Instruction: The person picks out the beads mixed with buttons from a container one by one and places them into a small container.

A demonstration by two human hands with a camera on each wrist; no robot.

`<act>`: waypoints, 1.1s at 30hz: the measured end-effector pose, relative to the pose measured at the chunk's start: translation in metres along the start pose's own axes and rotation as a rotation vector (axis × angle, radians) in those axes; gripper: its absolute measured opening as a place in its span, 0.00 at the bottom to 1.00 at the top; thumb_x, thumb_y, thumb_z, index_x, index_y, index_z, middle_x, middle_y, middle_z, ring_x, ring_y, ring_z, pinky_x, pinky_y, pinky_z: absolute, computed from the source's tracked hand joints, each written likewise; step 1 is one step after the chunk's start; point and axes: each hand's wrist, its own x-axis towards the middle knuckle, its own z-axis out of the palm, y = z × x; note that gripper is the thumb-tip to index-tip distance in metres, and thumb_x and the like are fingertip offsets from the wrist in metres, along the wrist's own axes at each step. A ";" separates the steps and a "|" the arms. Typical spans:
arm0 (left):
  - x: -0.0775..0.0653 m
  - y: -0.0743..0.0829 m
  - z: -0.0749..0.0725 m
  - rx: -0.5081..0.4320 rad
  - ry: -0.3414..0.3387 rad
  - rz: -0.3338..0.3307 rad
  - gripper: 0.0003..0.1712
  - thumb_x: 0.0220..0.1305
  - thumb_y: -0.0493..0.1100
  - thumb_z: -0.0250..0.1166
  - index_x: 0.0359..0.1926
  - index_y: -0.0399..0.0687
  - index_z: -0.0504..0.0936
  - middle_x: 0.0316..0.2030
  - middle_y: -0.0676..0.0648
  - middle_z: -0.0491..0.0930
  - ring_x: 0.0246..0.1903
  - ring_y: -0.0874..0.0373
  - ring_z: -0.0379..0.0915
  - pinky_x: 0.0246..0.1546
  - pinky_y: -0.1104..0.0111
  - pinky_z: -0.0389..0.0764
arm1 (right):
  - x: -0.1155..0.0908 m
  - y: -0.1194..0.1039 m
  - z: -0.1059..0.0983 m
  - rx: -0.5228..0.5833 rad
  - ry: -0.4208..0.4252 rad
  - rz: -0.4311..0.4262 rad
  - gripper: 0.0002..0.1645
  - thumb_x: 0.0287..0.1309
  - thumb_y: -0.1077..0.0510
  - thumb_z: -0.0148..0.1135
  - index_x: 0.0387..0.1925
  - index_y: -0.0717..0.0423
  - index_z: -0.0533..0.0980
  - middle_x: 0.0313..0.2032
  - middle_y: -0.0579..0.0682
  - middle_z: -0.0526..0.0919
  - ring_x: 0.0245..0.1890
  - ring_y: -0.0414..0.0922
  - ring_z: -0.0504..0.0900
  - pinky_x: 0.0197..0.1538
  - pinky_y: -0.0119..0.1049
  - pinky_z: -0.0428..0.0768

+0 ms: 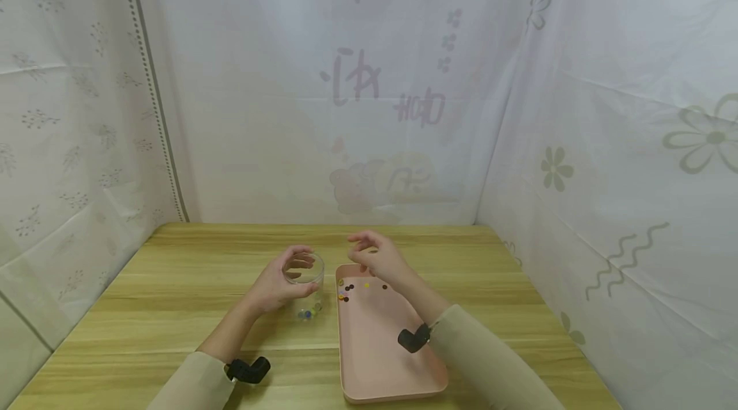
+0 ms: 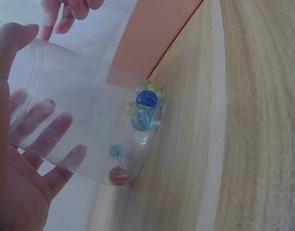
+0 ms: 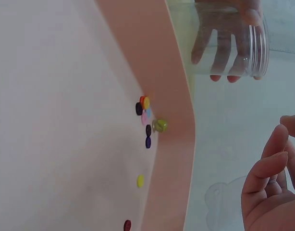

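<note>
My left hand [image 1: 282, 278] grips a clear plastic jar [image 2: 92, 108], thumb on one side and fingers round the other. Several glass marbles [image 2: 146, 100], blue, pale blue and greenish among them, lie at the jar's bottom, close over the table. My right hand [image 1: 377, 259] hovers above the far end of a pink tray [image 1: 380, 359], its fingers loosely bent and nothing visible between them. Inside the tray, near its far left corner, a green marble [image 3: 160, 126] sits by the wall among small coloured discs [image 3: 148, 130]. A yellow disc [image 3: 140, 181] lies apart from them.
The tray stands on a wood-grain table [image 1: 277, 378], right of the jar. Printed curtains [image 1: 259, 109] hang behind the table and along both sides. Both wrists wear black camera mounts [image 1: 249, 370], the right one above the tray.
</note>
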 end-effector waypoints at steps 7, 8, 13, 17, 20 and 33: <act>0.001 -0.001 0.000 0.012 0.006 -0.005 0.42 0.63 0.43 0.81 0.74 0.47 0.72 0.66 0.33 0.79 0.67 0.30 0.76 0.64 0.41 0.85 | -0.002 0.005 -0.002 -0.004 0.001 0.014 0.24 0.74 0.58 0.69 0.68 0.47 0.80 0.52 0.53 0.80 0.31 0.44 0.81 0.29 0.32 0.74; 0.001 -0.002 0.000 0.009 0.007 -0.003 0.42 0.63 0.43 0.82 0.74 0.47 0.72 0.66 0.33 0.79 0.67 0.30 0.76 0.65 0.41 0.84 | -0.002 0.006 -0.003 -0.006 0.003 0.017 0.24 0.74 0.58 0.69 0.68 0.46 0.80 0.51 0.53 0.80 0.31 0.44 0.81 0.29 0.32 0.74; 0.002 -0.002 0.000 0.012 0.006 0.014 0.42 0.63 0.43 0.82 0.74 0.45 0.71 0.66 0.31 0.79 0.68 0.29 0.76 0.68 0.36 0.80 | -0.001 0.012 -0.004 -0.025 0.012 0.037 0.25 0.73 0.59 0.70 0.68 0.46 0.80 0.50 0.53 0.81 0.31 0.44 0.82 0.28 0.32 0.74; 0.002 -0.003 0.000 0.016 0.004 0.020 0.42 0.63 0.44 0.81 0.74 0.46 0.72 0.66 0.30 0.79 0.67 0.29 0.76 0.67 0.36 0.81 | -0.001 0.017 -0.004 -0.038 0.005 0.064 0.25 0.72 0.59 0.72 0.68 0.46 0.81 0.50 0.53 0.82 0.32 0.49 0.85 0.27 0.33 0.73; 0.002 -0.003 0.000 0.010 0.003 0.021 0.42 0.63 0.44 0.81 0.74 0.45 0.71 0.66 0.29 0.79 0.67 0.29 0.76 0.67 0.36 0.81 | -0.001 0.021 -0.004 -0.039 -0.007 0.084 0.25 0.72 0.58 0.72 0.67 0.44 0.81 0.51 0.53 0.82 0.35 0.56 0.86 0.24 0.32 0.70; 0.001 0.000 0.000 0.007 -0.003 -0.005 0.43 0.64 0.44 0.81 0.74 0.46 0.71 0.67 0.30 0.78 0.68 0.28 0.75 0.65 0.39 0.83 | -0.002 0.030 0.007 -0.022 -0.077 0.101 0.27 0.72 0.61 0.68 0.69 0.58 0.78 0.50 0.57 0.83 0.41 0.65 0.87 0.31 0.37 0.77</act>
